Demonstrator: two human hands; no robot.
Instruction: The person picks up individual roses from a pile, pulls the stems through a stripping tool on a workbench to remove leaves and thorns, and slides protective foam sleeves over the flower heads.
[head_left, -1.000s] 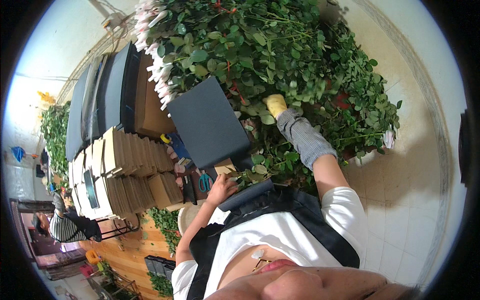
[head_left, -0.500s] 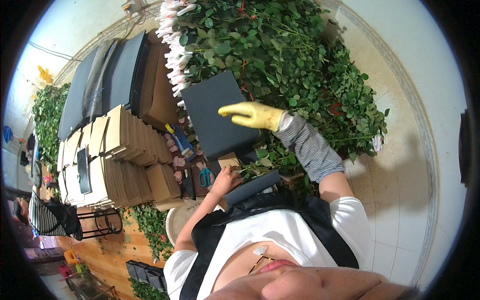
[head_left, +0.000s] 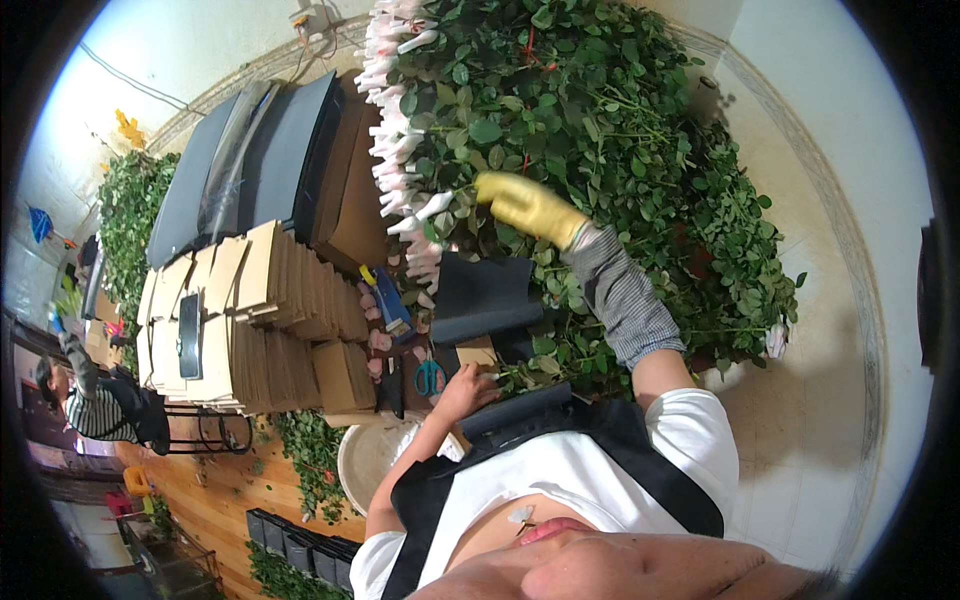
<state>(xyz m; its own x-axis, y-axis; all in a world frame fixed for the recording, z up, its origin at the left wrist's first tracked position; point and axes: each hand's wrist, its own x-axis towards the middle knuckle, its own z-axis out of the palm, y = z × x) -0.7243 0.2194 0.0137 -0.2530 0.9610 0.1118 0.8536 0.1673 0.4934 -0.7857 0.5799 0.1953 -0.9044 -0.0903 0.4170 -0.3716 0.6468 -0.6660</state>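
Note:
My right hand (head_left: 530,207), in a yellow glove with a grey striped sleeve, reaches over the heap of leafy roses (head_left: 590,130). Its fingers are closed, seemingly on the stem of a rose (head_left: 435,207) whose bud wears a white sleeve; motion blurs the grip. Bare, my left hand (head_left: 467,392) stays low near my apron, fingers curled at the near edge of a small cardboard piece (head_left: 477,351). Leaves lie against its fingertips. Beyond the cardboard a black sheet (head_left: 487,290) spreads, bent across its near part. A rolled black edge (head_left: 515,412) lies against my apron.
Left of the sheet are teal scissors (head_left: 429,377) and a blue-and-yellow tool (head_left: 392,315). Stacked cardboard sheets (head_left: 265,350) carry a phone (head_left: 190,337). A white bucket (head_left: 365,470) stands below. Far left, another person (head_left: 100,405) in stripes sits reaching out.
My right hand has left the black sheet for the roses, its spread fingers closing. The sheet's raised far part has dropped, uncovering sleeved buds. My left hand keeps its place at the cardboard.

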